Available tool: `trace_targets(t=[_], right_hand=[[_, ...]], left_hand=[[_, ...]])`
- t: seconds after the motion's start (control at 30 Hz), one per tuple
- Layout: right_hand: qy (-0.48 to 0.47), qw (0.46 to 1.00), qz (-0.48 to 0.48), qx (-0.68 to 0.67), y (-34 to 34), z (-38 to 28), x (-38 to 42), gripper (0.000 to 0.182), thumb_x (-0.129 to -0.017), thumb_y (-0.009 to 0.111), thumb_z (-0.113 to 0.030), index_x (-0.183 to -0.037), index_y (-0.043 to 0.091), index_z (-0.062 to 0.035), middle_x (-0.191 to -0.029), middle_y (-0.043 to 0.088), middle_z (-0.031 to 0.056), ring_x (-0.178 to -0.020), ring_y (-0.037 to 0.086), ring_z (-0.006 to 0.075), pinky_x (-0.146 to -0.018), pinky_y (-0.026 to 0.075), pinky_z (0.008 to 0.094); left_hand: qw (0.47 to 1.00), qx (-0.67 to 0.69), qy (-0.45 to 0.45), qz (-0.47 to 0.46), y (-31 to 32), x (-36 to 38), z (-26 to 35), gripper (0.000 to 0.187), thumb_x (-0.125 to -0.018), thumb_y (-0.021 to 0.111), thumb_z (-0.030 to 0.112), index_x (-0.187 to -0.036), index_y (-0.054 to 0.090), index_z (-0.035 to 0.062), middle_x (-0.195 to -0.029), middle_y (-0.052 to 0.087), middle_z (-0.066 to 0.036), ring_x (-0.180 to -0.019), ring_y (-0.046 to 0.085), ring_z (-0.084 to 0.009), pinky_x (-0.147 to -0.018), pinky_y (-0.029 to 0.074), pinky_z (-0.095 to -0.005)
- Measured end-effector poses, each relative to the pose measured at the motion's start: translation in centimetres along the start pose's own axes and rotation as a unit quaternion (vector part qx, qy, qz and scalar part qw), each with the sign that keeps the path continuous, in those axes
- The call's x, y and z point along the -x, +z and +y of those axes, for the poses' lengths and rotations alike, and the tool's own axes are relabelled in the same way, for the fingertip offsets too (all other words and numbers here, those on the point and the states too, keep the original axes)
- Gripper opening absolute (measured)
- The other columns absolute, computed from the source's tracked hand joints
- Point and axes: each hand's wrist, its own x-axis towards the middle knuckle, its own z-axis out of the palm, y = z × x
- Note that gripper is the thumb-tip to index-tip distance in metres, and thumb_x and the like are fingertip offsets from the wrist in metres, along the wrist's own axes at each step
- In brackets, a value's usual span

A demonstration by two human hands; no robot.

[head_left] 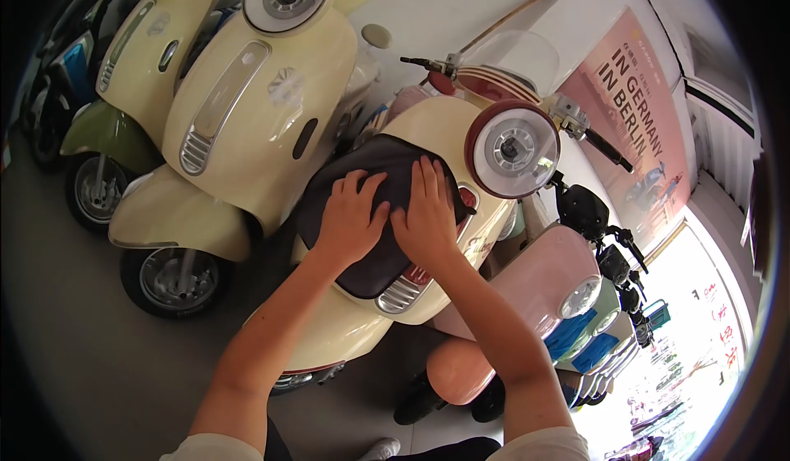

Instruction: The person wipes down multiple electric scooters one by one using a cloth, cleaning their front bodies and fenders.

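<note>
A dark cloth (374, 267) lies spread over the front panel of a cream scooter (337, 333) with a round headlight (512, 150). My left hand (352, 221) rests on the cloth with its fingers apart and a little bent. Beside it, my right hand (426, 214) lies flat on the same cloth, fingers stretched toward the handlebar. The two thumbs are close to each other. Below the cloth, a silver grille (401, 295) and part of a red trim strip (417, 274) show. Whatever is under the cloth is hidden.
Another cream scooter (247, 115) stands close on the left, and one with a green fender (113, 136) is beyond it. At the right is a pink scooter (535, 280) in a row of several more. A poster (629, 107) leans at the back right.
</note>
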Motion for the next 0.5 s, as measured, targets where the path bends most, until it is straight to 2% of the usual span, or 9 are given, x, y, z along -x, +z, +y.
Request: trace_targets(t=[0.03,0.1,0.17,0.2,0.27,0.3,0.4,0.5], right_hand=[[0.045,0.999,0.005,0.012,0.6,-0.7,-0.3,0.078,-0.092,0.064,-0.032,-0.150,0.037,0.0121,-0.159,0.031,0.0294,-0.150,0.027,0.0478,-0.123,0.024,0.0570],[0.068,0.995,0.021,0.063,2.2,-2.3,-0.7,0.080,-0.093,0.064,-0.036,-0.151,0.036,0.0118,-0.161,0.029,0.0287,-0.151,0.025,0.0472,-0.123,0.023,0.0588],[0.085,0.987,0.047,0.127,3.2,-2.2,-1.5,0.085,-0.095,0.061,-0.046,-0.153,0.034,0.0105,-0.164,0.025,0.0275,-0.153,0.021,0.0463,-0.122,0.019,0.0624],[0.079,0.986,0.047,0.139,3.1,-1.4,-2.3,0.089,-0.094,0.062,-0.049,-0.154,0.033,0.0097,-0.165,0.023,0.0274,-0.153,0.021,0.0456,-0.123,0.017,0.0617],[0.062,0.988,0.047,0.134,2.8,0.5,-4.1,0.093,-0.092,0.062,-0.052,-0.155,0.032,0.0098,-0.166,0.022,0.0273,-0.154,0.018,0.0458,-0.122,0.023,0.0613],[0.066,0.989,0.045,0.123,2.8,1.4,-5.4,0.094,-0.092,0.061,-0.053,-0.155,0.031,0.0102,-0.166,0.021,0.0275,-0.155,0.016,0.0461,-0.122,0.027,0.0582],[0.102,0.989,0.029,0.106,3.1,4.2,-9.5,0.095,-0.094,0.058,-0.055,-0.156,0.028,0.0103,-0.168,0.018,0.0276,-0.156,0.012,0.0469,-0.118,0.040,0.0483],[0.141,0.975,0.062,0.160,3.7,6.3,-13.1,0.096,-0.094,0.059,-0.058,-0.157,0.029,0.0083,-0.167,0.025,0.0255,-0.156,0.016,0.0451,-0.119,0.038,0.0481]], left_hand=[[0.999,0.010,-0.028,-0.011,-0.3,-0.2,0.4,0.049,-0.093,0.064,0.016,-0.141,0.055,0.0076,-0.136,0.053,-0.021,-0.122,0.053,-0.0422,-0.103,0.046,-0.0486],[0.998,0.021,-0.054,-0.023,0.0,-0.5,0.3,0.045,-0.092,0.064,0.013,-0.136,0.058,0.0068,-0.132,0.055,-0.020,-0.119,0.056,-0.0402,-0.100,0.048,-0.0474],[0.996,0.036,-0.034,0.071,0.5,-0.8,-0.3,0.030,-0.088,0.063,0.006,-0.118,0.064,0.0045,-0.111,0.062,-0.018,-0.100,0.062,-0.0370,-0.085,0.053,-0.0436],[0.996,0.035,-0.036,0.072,0.1,-1.3,-0.4,0.030,-0.088,0.063,0.006,-0.118,0.064,0.0045,-0.111,0.062,-0.018,-0.100,0.062,-0.0370,-0.085,0.053,-0.0436],[0.981,0.137,-0.056,0.124,-0.8,-1.9,-0.4,0.021,-0.087,0.062,0.001,-0.108,0.064,0.0027,-0.100,0.065,-0.016,-0.092,0.065,-0.0350,-0.083,0.053,-0.0437],[0.976,0.150,-0.038,0.155,-0.8,-2.2,-0.8,0.019,-0.086,0.061,-0.002,-0.104,0.062,0.0029,-0.095,0.065,-0.015,-0.090,0.065,-0.0340,-0.081,0.052,-0.0441],[0.963,0.202,-0.063,0.166,-1.7,-2.8,-2.3,0.012,-0.091,0.063,0.000,-0.103,0.064,0.0018,-0.091,0.067,-0.011,-0.084,0.065,-0.0252,-0.077,0.052,-0.0359],[0.923,0.343,-0.131,0.114,-3.3,-3.4,-4.0,0.012,-0.097,0.060,0.008,-0.103,0.066,0.0001,-0.086,0.068,-0.006,-0.080,0.063,-0.0142,-0.076,0.051,-0.0291]])
